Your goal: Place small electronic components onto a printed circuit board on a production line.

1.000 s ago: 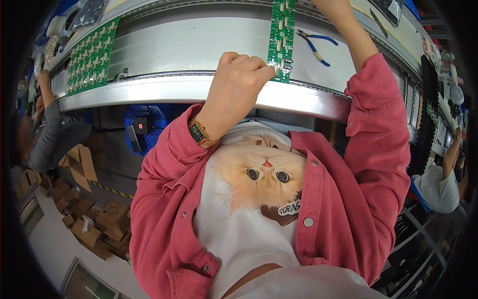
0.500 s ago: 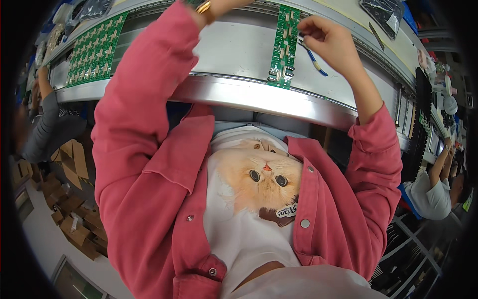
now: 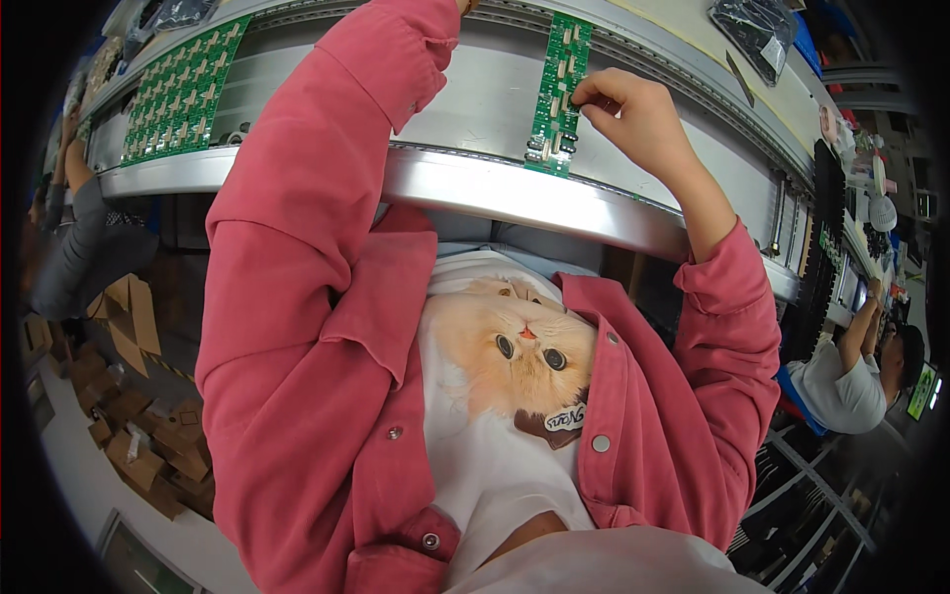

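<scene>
Narrow green board (image 3: 559, 91) lies across the table (image 3: 465, 94), long side pointing away from the wearer; places below are taken from it. Pale connectors (image 3: 554, 104) run along its upper face; small dark parts (image 3: 534, 150) sit at its near end.

Right hand (image 3: 633, 117): at the board's right edge, about mid-length, thumb and index finger bent toward each other. Cannot tell whether the tips press on the board or hold a small part. Left hand: out of view, beyond the upper edge, left of the board; grip cannot be told. Left sleeve (image 3: 317, 188) slants up on that side.

Silver rail (image 3: 475, 183) at the board's near end. Wider green board (image 3: 185, 94) well to its left, rows of pale parts on it. Slim dark tool (image 3: 739, 79) to its right; dark bagged item (image 3: 757, 38) farther right.

2 co-workers: grey sleeve (image 3: 87, 218) far left of the board, pale shirt (image 3: 841, 386) far right. Cardboard boxes (image 3: 148, 455) on the floor, left and nearer the wearer.
</scene>
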